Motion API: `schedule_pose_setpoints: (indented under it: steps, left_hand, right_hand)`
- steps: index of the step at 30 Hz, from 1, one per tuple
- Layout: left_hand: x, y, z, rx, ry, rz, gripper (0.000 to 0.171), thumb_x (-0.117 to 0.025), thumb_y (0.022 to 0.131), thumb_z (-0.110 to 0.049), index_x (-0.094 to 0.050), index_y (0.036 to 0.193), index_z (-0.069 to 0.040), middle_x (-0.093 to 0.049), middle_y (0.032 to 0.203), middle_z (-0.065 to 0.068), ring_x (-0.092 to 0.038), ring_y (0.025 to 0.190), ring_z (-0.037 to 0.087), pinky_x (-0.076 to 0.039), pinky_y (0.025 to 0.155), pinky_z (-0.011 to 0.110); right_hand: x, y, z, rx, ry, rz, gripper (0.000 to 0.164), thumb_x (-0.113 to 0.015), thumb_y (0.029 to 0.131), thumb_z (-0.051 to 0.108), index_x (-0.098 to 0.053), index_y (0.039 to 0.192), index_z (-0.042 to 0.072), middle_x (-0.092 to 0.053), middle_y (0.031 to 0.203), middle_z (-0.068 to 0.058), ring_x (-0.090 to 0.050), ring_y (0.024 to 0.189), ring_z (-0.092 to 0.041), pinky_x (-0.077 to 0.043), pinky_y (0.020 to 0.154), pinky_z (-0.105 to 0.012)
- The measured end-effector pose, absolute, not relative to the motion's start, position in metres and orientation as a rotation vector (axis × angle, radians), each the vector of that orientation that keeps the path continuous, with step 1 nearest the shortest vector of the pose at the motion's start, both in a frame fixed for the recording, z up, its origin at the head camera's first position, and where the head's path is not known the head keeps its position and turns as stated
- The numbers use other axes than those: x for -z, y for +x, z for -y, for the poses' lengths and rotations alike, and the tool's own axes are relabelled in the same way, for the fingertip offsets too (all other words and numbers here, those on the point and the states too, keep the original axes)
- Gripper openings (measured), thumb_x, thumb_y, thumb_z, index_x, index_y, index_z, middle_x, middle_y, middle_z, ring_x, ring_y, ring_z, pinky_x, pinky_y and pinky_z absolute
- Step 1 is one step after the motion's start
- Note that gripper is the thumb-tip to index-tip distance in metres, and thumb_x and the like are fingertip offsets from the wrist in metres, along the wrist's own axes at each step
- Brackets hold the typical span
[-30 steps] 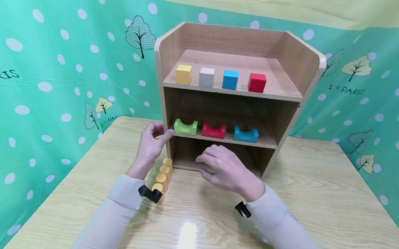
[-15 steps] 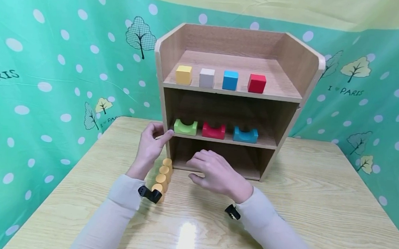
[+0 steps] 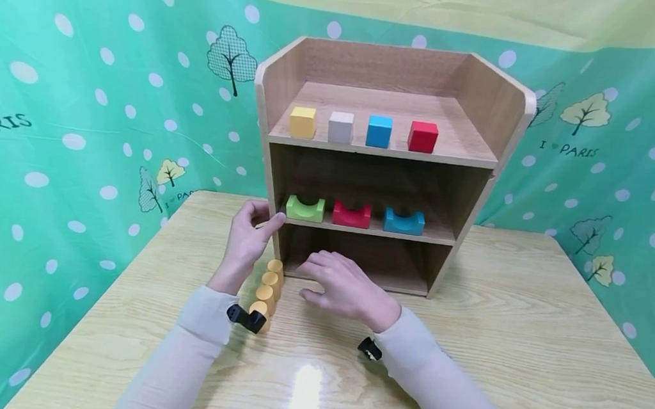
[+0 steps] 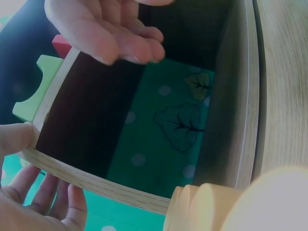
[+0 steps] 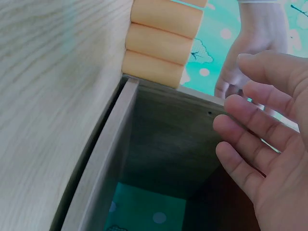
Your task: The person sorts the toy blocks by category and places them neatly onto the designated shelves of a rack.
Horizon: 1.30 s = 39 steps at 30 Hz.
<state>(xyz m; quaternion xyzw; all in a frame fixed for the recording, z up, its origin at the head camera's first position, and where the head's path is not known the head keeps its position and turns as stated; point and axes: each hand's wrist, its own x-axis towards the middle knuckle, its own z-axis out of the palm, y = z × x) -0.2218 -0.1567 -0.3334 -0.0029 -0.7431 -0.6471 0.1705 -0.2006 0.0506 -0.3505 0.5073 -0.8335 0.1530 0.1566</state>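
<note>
"Wood-grain, that three-tier shelf unit (image 3: 382, 98); where is it from the fingers?"

"Upright on the pale table (image 3: 524, 348). The left hand (image 3: 248, 240) grips its left side panel, thumb at the front edge, fingers along the outside."

"And the right hand (image 3: 344, 289)?"

"Fingers loosely bent and parted, gripping nothing, before the bottom compartment. They point left, towards a row of upright, pale-orange cylinders (image 3: 267, 295), and there's a gap between. That's the relation that matters, I'd judge."

"Its long axis?"

"From the unit's front left corner back towards the person. The left hand looks nearer to it."

"What's in the tiers?"

"On top, a yellow cube (image 3: 302, 123), a pale grey cube (image 3: 340, 128), a blue cube (image 3: 379, 132) and a red cube (image 3: 422, 137). In the middle, a green notched block (image 3: 305, 213), a red notched block (image 3: 352, 218) and a blue notched block (image 3: 403, 224), curves upward."
</note>
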Motion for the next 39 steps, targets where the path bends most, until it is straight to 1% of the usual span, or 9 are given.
schedule_pose_setpoints:
  steps: [7, 14, 18, 24, 32, 36, 39]
  left_hand:
    - [0.333, -0.221, 0.157, 1.830, -0.004, 2.125, 0.039, -0.071, 0.087, -0.021, -0.053, 0.115, -0.001, -0.055, 0.110, 0.010, -0.051, 0.103, 0.022, -0.045, 0.086, 0.033]
    - [0.335, -0.221, 0.160, 1.833, 0.001, 2.137, 0.039, -0.070, 0.088, -0.022, -0.052, 0.116, -0.001, -0.055, 0.111, 0.012, -0.051, 0.105, 0.023, -0.044, 0.089, 0.035]
    - [0.333, -0.221, 0.159, 1.836, 0.006, 2.150, 0.042, -0.070, 0.088, -0.024, -0.051, 0.118, -0.001, -0.055, 0.113, 0.012, -0.050, 0.107, 0.023, -0.043, 0.091, 0.035]
    - [0.332, -0.222, 0.159, 1.840, 0.000, 2.146, 0.041, -0.071, 0.088, -0.023, -0.052, 0.117, -0.001, -0.056, 0.112, 0.013, -0.051, 0.105, 0.023, -0.044, 0.089, 0.034]
    - [0.334, -0.223, 0.159, 1.837, -0.018, 2.137, 0.038, -0.071, 0.087, -0.023, -0.053, 0.115, -0.003, -0.056, 0.110, 0.009, -0.051, 0.104, 0.022, -0.044, 0.088, 0.034]
    - [0.334, -0.222, 0.159, 1.843, -0.022, 2.126, 0.037, -0.071, 0.087, -0.021, -0.053, 0.115, -0.003, -0.056, 0.109, 0.010, -0.051, 0.103, 0.022, -0.044, 0.087, 0.034]
    - [0.333, -0.222, 0.158, 1.852, -0.027, 2.117, 0.037, -0.071, 0.087, -0.019, -0.053, 0.115, -0.001, -0.056, 0.109, 0.011, -0.051, 0.103, 0.022, -0.044, 0.086, 0.034]
  right_hand:
    - [0.355, -0.198, -0.040, -0.422, 1.487, 2.466, 0.030, -0.070, 0.086, 0.029, -0.067, 0.113, 0.017, -0.062, 0.105, 0.007, -0.056, 0.097, -0.010, -0.046, 0.085, -0.027]
    - [0.360, -0.195, -0.029, -0.448, 1.563, 2.522, 0.034, -0.072, 0.086, 0.027, -0.065, 0.117, 0.015, -0.062, 0.105, 0.003, -0.055, 0.093, -0.009, -0.046, 0.084, -0.026]
    - [0.362, -0.192, -0.022, -0.444, 1.607, 2.536, 0.036, -0.072, 0.086, 0.025, -0.063, 0.119, 0.015, -0.062, 0.104, 0.003, -0.055, 0.090, -0.008, -0.046, 0.083, -0.025]
    - [0.363, -0.189, -0.015, -0.426, 1.654, 2.549, 0.035, -0.070, 0.087, 0.025, -0.061, 0.121, 0.018, -0.062, 0.109, 0.005, -0.057, 0.095, -0.007, -0.046, 0.087, -0.026]
    - [0.365, -0.187, -0.005, -0.489, 1.706, 2.613, 0.037, -0.070, 0.087, 0.025, -0.059, 0.122, 0.019, -0.063, 0.102, 0.008, -0.059, 0.090, -0.004, -0.045, 0.078, -0.018]
    - [0.365, -0.185, -0.001, -0.565, 1.735, 2.635, 0.034, -0.070, 0.088, 0.022, -0.059, 0.120, 0.019, -0.063, 0.098, 0.009, -0.061, 0.086, -0.003, -0.044, 0.074, -0.014]
    - [0.365, -0.185, 0.001, -0.580, 1.747, 2.650, 0.029, -0.069, 0.088, 0.020, -0.059, 0.115, 0.020, -0.061, 0.092, 0.012, -0.059, 0.081, -0.001, -0.043, 0.069, -0.013]
